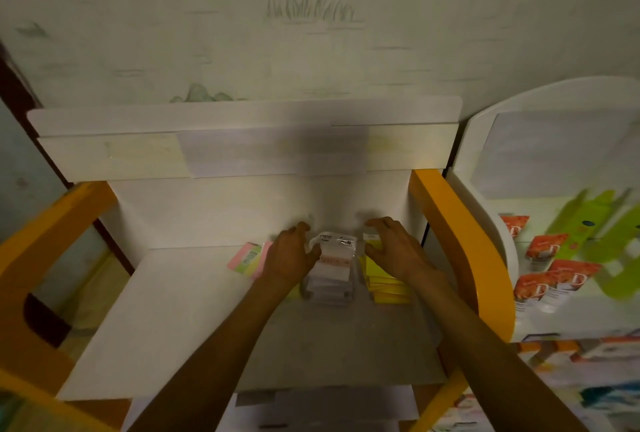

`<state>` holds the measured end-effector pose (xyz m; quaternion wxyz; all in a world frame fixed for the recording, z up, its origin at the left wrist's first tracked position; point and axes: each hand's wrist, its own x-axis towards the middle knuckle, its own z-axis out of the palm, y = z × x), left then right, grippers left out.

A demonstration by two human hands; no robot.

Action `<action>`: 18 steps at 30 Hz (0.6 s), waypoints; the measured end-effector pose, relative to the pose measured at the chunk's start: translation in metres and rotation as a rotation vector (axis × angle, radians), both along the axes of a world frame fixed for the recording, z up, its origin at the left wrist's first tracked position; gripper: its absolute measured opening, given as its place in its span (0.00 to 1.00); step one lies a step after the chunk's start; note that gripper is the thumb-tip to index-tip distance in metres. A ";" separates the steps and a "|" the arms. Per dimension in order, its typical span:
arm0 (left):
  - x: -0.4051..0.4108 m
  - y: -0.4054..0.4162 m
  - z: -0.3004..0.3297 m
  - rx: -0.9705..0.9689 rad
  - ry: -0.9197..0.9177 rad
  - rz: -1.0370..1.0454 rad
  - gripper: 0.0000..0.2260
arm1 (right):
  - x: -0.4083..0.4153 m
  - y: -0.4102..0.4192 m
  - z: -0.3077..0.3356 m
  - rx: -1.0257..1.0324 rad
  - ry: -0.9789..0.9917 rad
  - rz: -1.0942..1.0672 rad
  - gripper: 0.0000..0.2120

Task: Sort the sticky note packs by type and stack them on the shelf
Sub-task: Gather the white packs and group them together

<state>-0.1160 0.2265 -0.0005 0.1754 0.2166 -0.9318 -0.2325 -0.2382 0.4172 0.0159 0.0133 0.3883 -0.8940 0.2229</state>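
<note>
Sticky note packs in clear wrap (332, 265) are sitting stacked mid-shelf (180, 310), between pink packs (247, 258) and yellow packs (384, 279). I am flanking the clear stack with my left hand (294, 255) and right hand (394, 251), fingers spread, holding nothing. They look light and slippery, so I judge squeezing the side edges is safest.
</note>
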 end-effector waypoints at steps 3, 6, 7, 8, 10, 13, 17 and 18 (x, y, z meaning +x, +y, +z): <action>0.009 -0.017 0.004 -0.085 0.008 -0.003 0.23 | 0.003 -0.006 -0.001 0.030 -0.013 0.013 0.24; 0.022 -0.038 0.006 -0.128 -0.022 0.006 0.24 | 0.007 -0.016 -0.001 0.061 -0.028 0.026 0.26; 0.027 -0.046 0.007 -0.136 -0.038 0.012 0.24 | 0.009 -0.020 -0.001 0.063 -0.038 0.030 0.26; 0.033 -0.055 0.007 -0.144 -0.053 0.021 0.24 | 0.011 -0.024 -0.001 0.061 -0.051 0.035 0.26; 0.045 -0.072 0.006 -0.149 -0.076 0.045 0.24 | 0.017 -0.035 -0.001 0.057 -0.069 0.051 0.26; 0.063 -0.096 0.004 -0.121 -0.114 0.083 0.25 | 0.028 -0.056 -0.001 0.050 -0.072 0.068 0.26; 0.084 -0.127 -0.003 -0.076 -0.166 0.110 0.25 | 0.044 -0.086 -0.002 0.068 -0.043 0.095 0.25; 0.089 -0.134 -0.005 -0.067 -0.178 0.115 0.26 | 0.048 -0.095 -0.002 0.074 -0.041 0.108 0.25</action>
